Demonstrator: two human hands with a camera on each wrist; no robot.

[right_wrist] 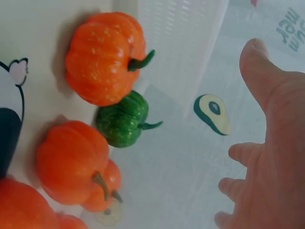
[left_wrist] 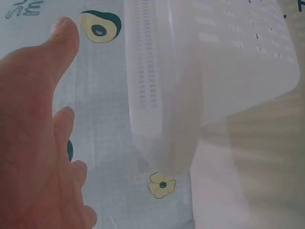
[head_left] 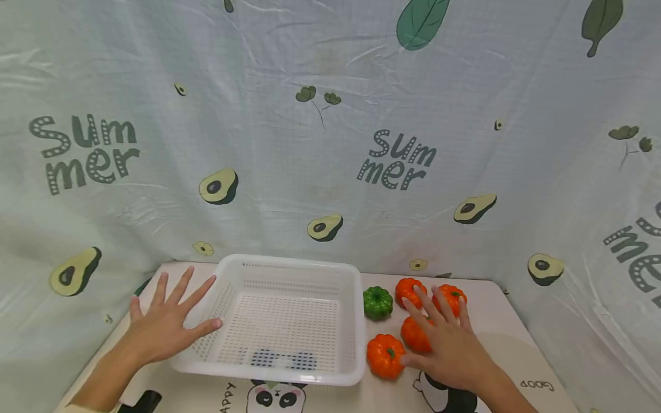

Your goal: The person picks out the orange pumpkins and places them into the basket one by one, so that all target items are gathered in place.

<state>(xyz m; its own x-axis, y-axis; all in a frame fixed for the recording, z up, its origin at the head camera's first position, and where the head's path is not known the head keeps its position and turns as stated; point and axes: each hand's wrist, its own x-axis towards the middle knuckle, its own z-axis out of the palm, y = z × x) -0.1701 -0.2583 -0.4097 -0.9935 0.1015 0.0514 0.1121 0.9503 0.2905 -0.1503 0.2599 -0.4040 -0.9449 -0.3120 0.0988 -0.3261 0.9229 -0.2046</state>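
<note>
A white plastic basket [head_left: 284,321] with perforated walls stands on the table, and nothing lies inside it. My left hand [head_left: 164,321] hovers at its left side with fingers spread, holding nothing; the left wrist view shows the basket wall [left_wrist: 147,71] apart from the thumb. To the basket's right sit several small orange pumpkins [head_left: 386,357] and one green pumpkin [head_left: 378,303]. Over the orange ones my right hand [head_left: 449,344] is held with fingers spread and partly covers them. In the right wrist view the hand [right_wrist: 281,143] is clear of the nearest orange pumpkin [right_wrist: 102,59].
The table [head_left: 516,338] has a light cover with panda prints [head_left: 276,397]. A pale curtain [head_left: 289,143] printed with avocados and lettering hangs behind and at the sides. A dark object [head_left: 142,401] lies by the left wrist at the front edge.
</note>
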